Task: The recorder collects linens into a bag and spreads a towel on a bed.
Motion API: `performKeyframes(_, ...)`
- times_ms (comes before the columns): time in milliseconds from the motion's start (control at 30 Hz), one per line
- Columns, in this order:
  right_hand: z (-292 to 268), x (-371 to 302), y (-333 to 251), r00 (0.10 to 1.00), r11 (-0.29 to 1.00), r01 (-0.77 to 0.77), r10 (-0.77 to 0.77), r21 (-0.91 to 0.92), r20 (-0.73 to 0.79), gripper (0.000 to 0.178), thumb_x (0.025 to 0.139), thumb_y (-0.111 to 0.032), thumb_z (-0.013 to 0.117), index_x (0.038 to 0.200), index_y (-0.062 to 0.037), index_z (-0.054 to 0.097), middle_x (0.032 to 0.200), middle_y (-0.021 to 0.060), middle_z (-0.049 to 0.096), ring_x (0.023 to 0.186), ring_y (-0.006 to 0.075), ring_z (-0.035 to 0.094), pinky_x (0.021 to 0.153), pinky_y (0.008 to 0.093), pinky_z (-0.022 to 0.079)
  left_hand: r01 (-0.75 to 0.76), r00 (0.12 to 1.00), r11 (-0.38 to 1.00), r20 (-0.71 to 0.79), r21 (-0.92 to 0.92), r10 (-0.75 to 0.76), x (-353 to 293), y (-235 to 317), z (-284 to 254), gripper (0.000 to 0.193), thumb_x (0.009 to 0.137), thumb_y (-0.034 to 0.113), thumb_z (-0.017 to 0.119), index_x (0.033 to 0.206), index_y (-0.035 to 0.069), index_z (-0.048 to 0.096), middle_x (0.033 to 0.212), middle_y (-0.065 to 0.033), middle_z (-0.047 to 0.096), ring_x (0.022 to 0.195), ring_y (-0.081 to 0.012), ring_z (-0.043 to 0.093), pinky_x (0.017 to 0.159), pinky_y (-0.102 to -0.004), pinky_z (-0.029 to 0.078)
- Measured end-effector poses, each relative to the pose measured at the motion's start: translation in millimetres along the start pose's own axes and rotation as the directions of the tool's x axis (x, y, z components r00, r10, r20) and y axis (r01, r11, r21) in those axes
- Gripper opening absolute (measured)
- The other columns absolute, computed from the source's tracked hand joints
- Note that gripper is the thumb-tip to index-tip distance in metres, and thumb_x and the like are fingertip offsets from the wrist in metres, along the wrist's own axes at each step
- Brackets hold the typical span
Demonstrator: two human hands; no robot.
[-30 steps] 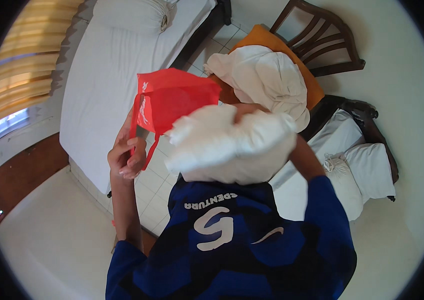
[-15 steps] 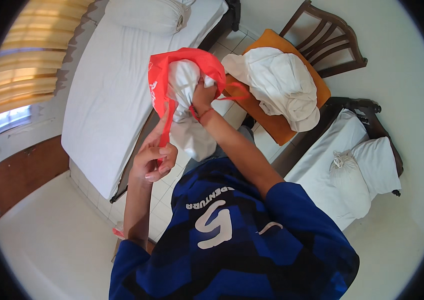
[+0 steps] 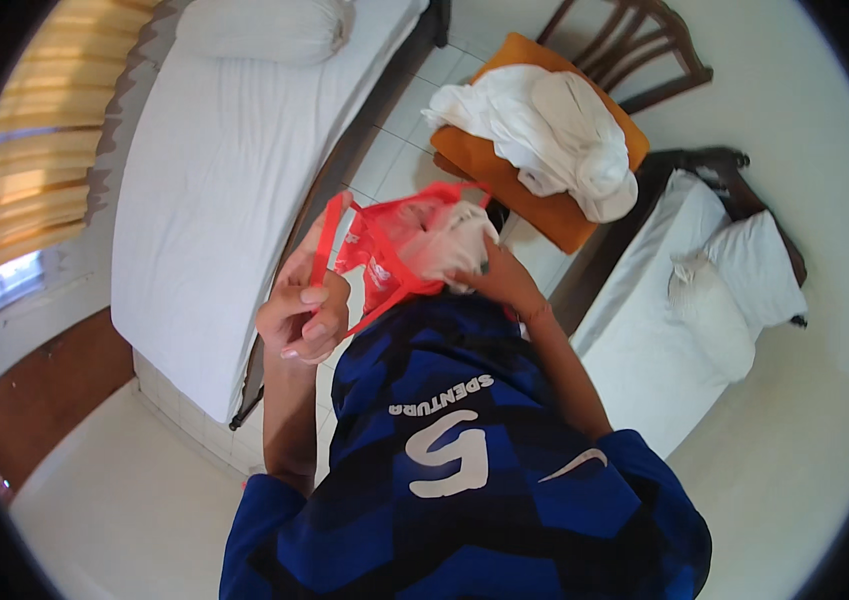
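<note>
Gripping a red strap (image 3: 328,240) in the curled fingers of our left hand (image 3: 304,318), we have the red bag (image 3: 376,290) up in front of the body, just beyond the shirt (image 3: 544,490), tilted, with its mouth open toward the right. White cloth (image 3: 456,240) sits at the mouth, partly inside and partly bulging out on the right. Our right hand (image 3: 500,280) is against the near right side of that cloth; it's blurred there, so we can't tell whether its fingers are clamped on the cloth or just touching. Our hands are apart from each other, one on each side of the bag. Far right of the bag we see a chair with an orange seat (image 3: 536,214), a rumpled white heap (image 3: 564,140) lying on it. On the left we have a bed (image 3: 229,200) in a white sheet, with a white bolster (image 3: 259,28) at its far end. On the right, another white bed (image 3: 634,375) carries a pillow (image 3: 762,270) and a rounded white cushion (image 3: 712,318), the two touching. Yellow curtain (image 3: 49,150) at far left, pale floor tiles (image 3: 384,165) between the beds.
</note>
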State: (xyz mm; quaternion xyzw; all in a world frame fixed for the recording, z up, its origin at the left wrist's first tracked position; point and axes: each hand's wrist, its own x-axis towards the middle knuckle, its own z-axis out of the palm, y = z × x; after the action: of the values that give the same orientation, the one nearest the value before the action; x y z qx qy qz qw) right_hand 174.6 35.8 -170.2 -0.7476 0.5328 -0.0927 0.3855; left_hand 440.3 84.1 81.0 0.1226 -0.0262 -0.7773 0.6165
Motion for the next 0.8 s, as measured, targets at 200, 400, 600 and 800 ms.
performKeyframes(200, -13, 28, -107, 0.893, 0.912, 0.398, -0.410, 0.102, 0.183, 0.034, 0.087, -0.029, 0.058, 0.107, -0.0012, 0.063, 0.088, 0.0184, 0.067, 0.083, 0.0372, 0.064, 0.073, 0.0477, 0.051, 0.047, 0.999, 0.998, -0.018, 0.038, -0.046, 2, -25, 9, 0.076, 0.092, -0.002, 0.036, 0.154, 0.012, -0.006, 0.066, -0.0110, 0.047, 0.033, -0.0086, 0.039, 0.028, -0.0215, 0.030)
performKeyframes(400, -30, 66, -82, 0.831, 0.820, 0.132, -0.398, 0.556, 0.389, 0.033, 0.097, -0.025, 0.052, 0.120, -0.0035, 0.062, 0.111, 0.0176, 0.065, 0.104, 0.0266, 0.062, 0.092, 0.0336, 0.047, -0.213, 0.977, 0.967, -0.003, -0.137, 0.215, 29, -21, 11, 0.074, 0.093, 0.003, 0.036, 0.152, 0.006, -0.009, 0.073, -0.0094, 0.049, 0.040, -0.0085, 0.045, 0.032, -0.0210, 0.041)
performKeyframes(600, -139, 159, 110, 0.892, 0.953, 0.188, -0.063, 0.240, -0.448, 0.067, 0.079, -0.027, 0.074, 0.138, -0.0118, 0.048, 0.138, 0.0237, 0.049, 0.129, 0.0320, 0.048, 0.106, 0.0360, 0.038, -0.262, 0.964, 0.959, 0.026, -0.111, 0.266, 59, -29, 19, 0.074, 0.093, 0.004, 0.036, 0.152, 0.004, -0.009, 0.076, -0.0113, 0.050, 0.041, -0.0102, 0.048, 0.034, -0.0211, 0.045)
performKeyframes(800, -154, 279, 211, 0.795, 0.824, -0.559, 0.502, -0.090, -0.341, 0.099, 0.062, -0.048, 0.082, 0.146, -0.0141, 0.040, 0.144, 0.0248, 0.042, 0.135, 0.0362, 0.039, 0.110, 0.0387, 0.034, -0.269, 0.962, 0.960, -0.068, -0.076, 0.265, 94, -38, 29, 0.074, 0.092, 0.004, 0.037, 0.152, 0.003, -0.005, 0.075, -0.0125, 0.050, 0.039, -0.0107, 0.048, 0.034, -0.0211, 0.045)
